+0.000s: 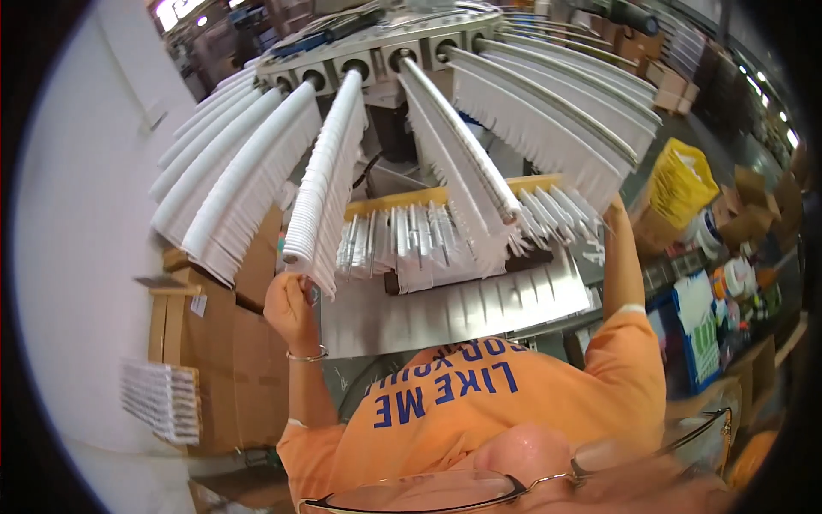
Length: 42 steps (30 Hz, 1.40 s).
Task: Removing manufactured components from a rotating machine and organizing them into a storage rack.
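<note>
Several long rods fan out toward me from a metal hub (355, 73), each hung with thin white strips. My left hand (291, 301) is at the near end of one white-covered rod (327, 163), just below its tip. Its fingers are curled together, and what they pinch, if anything, is hidden. My right arm (622, 257) reaches up to the outer end of a rod with white strips (548, 120) on the right. The hand there is mostly hidden behind the strips, so its fingers cannot be made out. Between my arms, a bare-tipped rod (479, 163) carries more hanging strips.
Below the rods, a wooden bar (394, 204) holds a row of thin white pieces above a shiny metal tray (462, 308). Cardboard boxes (201, 343) stand at the left beside a white wall (77, 214). A yellow bag (682, 184) and a blue-edged board (695, 325) are at the right.
</note>
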Each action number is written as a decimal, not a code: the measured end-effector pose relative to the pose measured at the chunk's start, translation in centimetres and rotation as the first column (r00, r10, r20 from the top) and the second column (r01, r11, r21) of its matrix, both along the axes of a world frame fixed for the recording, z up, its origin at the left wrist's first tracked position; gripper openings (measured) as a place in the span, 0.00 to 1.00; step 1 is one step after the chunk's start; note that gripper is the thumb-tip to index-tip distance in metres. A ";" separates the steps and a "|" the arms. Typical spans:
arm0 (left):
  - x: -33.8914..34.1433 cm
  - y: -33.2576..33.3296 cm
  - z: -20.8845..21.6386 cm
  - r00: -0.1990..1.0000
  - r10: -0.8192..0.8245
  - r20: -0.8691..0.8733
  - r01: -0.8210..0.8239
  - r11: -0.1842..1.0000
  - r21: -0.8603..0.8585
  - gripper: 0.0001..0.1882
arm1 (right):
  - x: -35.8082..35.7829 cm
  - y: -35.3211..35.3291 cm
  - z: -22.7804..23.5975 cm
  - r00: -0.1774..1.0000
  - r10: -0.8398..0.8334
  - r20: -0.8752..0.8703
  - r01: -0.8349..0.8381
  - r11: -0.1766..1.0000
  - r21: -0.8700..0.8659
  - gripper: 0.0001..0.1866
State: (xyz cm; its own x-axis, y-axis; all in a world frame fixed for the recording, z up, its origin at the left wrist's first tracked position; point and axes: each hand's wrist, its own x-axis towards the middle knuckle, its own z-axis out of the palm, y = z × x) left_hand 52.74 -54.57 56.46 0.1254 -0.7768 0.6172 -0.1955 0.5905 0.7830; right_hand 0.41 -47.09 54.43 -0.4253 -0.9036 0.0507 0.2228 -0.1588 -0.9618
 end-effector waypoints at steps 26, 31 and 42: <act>-3.4 -0.8 3.7 0.980 0.122 0.160 -0.065 0.945 -0.319 0.08 | -8.9 -4.1 -4.0 0.902 0.130 -0.412 -0.148 0.989 -0.012 0.15; -3.5 -2.1 4.3 0.987 0.070 0.142 -0.020 0.945 -0.326 0.04 | -11.4 -4.7 -4.6 0.851 0.123 -0.510 -0.136 0.991 0.011 0.15; -3.2 -3.0 0.3 0.978 0.064 0.198 0.032 0.893 -0.449 0.07 | -12.6 -4.2 -7.0 0.721 0.091 -0.687 -0.103 0.994 0.024 0.15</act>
State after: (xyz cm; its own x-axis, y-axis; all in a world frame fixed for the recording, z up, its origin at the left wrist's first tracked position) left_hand 49.52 -57.58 56.73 -0.0298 -0.4102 0.9115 -0.3334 0.8638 0.3778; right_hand -12.18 -51.27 47.39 -0.1793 -0.9347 0.3068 -0.4818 -0.1885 -0.8558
